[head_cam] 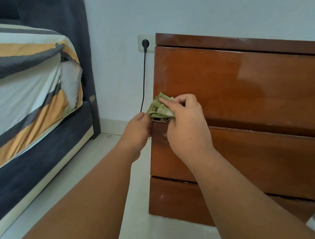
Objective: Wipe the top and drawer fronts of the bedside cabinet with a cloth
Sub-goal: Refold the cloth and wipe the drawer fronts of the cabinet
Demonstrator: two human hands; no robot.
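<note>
Right hand (pixel 185 127) pinching green cloth (pixel 160 109) against cabinet (pixel 251 85) top drawer corner, left hand (pixel 137 135) curled beside it

Cabinet (pixel 251 85) glossy reddish-brown wood, cloth (pixel 160 108) pale green. Bed sheet (pixel 9 82) striped white, orange, dark grey. Cable (pixel 143 79) black.

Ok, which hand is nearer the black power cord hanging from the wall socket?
Left. The left hand sits just below the black power cord's lower end, beside the cabinet edge; the right hand is further right, pressing the green cloth.
</note>
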